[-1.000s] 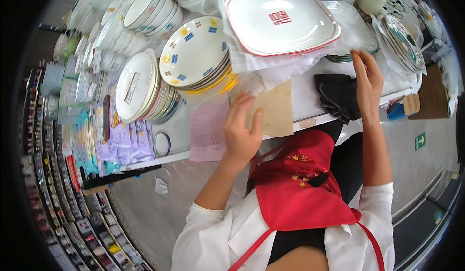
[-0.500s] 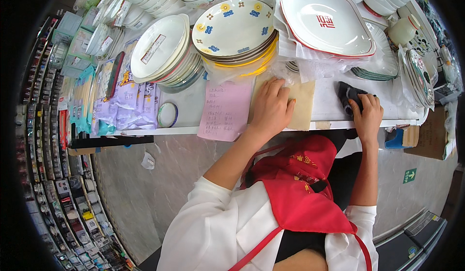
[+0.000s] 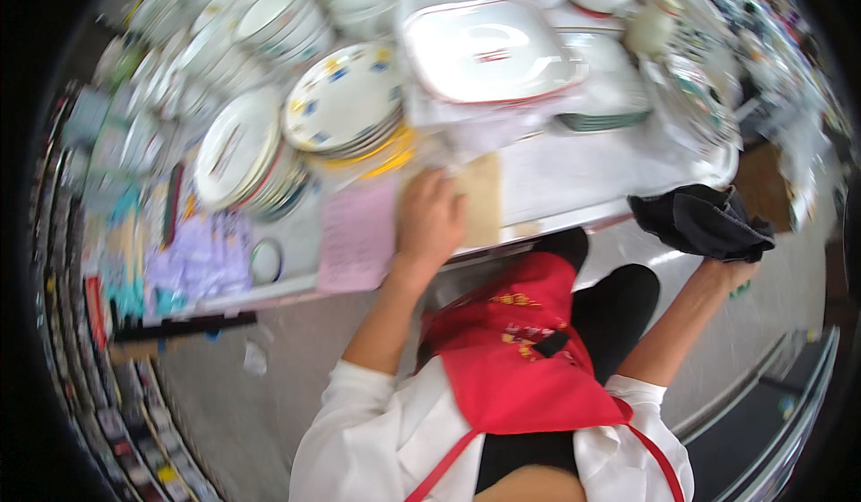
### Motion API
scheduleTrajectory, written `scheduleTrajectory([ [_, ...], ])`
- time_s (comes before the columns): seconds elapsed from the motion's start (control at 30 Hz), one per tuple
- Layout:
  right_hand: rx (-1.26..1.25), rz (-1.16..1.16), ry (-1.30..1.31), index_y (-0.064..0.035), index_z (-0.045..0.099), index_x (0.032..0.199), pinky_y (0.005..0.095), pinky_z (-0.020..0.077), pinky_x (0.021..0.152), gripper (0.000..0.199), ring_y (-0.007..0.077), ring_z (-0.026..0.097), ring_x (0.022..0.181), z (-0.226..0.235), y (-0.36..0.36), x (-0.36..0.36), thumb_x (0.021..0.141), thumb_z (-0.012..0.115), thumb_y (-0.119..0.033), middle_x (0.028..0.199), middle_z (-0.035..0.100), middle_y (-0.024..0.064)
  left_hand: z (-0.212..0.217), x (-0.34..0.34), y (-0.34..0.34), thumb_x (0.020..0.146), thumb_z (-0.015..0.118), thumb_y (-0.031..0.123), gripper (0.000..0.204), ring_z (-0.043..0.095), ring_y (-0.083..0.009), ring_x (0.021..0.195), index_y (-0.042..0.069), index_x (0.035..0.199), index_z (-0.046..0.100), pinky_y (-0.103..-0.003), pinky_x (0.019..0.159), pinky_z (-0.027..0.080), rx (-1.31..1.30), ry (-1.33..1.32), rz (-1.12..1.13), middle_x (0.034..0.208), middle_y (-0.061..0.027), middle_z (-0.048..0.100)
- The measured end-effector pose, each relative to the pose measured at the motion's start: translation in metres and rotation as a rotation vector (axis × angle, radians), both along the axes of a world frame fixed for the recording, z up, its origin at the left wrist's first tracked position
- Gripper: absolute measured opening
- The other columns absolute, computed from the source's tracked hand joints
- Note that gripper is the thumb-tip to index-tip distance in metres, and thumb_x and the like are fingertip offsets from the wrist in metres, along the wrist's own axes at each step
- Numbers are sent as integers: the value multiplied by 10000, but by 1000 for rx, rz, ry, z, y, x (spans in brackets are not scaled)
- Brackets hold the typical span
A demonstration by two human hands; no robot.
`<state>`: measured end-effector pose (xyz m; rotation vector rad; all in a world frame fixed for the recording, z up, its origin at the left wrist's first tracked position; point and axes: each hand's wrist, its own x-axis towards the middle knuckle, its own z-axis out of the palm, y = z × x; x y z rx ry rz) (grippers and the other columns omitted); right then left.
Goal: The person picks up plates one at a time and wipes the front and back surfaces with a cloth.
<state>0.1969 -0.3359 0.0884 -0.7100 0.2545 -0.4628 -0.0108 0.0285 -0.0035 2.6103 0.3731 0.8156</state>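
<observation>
A black cloth (image 3: 698, 220) hangs from my right hand (image 3: 737, 271), off the table's right front edge; the cloth covers most of the fingers. My left hand (image 3: 432, 218) lies palm down at the table's front, fingers loosely stretched and holding nothing. It rests on the left part of a tan sheet (image 3: 479, 199), touching or nearly touching a pink handwritten paper (image 3: 358, 237). Just behind it stand a stack of plates with a flower pattern (image 3: 345, 98) and a square white plate with a red rim (image 3: 493, 49) on wrapping. The picture is blurred by motion.
At the left are a stack of white oval plates (image 3: 238, 148), purple packets (image 3: 204, 253) and a roll of tape (image 3: 266, 261). Bowls (image 3: 282, 17) fill the back. Green-edged plates (image 3: 603, 89) and more wrapped plates (image 3: 691, 98) stand at the right, near a cardboard box (image 3: 764, 183).
My right hand has lifted the black cloth off the tabletop and carried it right, past the table edge. My left hand stays on the tan sheet. The whole view has shifted and tilted.
</observation>
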Motion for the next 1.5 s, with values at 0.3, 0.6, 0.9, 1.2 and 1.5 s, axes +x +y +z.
scheduleTrajectory([
  [0.3,206,306,-87,-63,547,1118,458,402,993,298,323,550,1068,-88,-117,-7,924,431,-258,1125,594,127,37,17,-61,793,653,110,236,564,-345,1025,5,1002,619,-427,897,444,106,-191,33,1089,-159,608],
  [0.6,297,420,-25,-47,557,1089,433,479,922,253,302,583,1013,-107,-62,-39,950,446,-228,1106,605,138,66,140,-104,740,708,92,252,577,-283,846,25,967,621,-366,723,494,199,-253,-317,933,-105,584],
  [0.9,522,437,100,-86,593,1061,486,469,917,304,315,583,993,-120,-23,-66,923,520,-347,1032,627,104,49,215,-100,724,690,127,119,515,-265,850,42,745,610,-339,641,506,525,-75,-161,827,-95,508],
  [1.2,634,700,84,-113,645,969,425,495,878,242,268,621,921,-107,37,-92,943,485,-292,1008,672,83,55,220,-99,692,572,63,16,506,-267,842,57,696,586,-372,686,459,540,-144,-257,807,-82,520],
  [1.5,640,424,302,-91,630,1026,457,498,873,319,280,610,946,-81,47,-75,933,491,-362,1020,652,81,74,176,-114,707,606,109,64,495,-237,890,92,713,544,-378,734,354,526,-370,-280,799,-38,503],
])
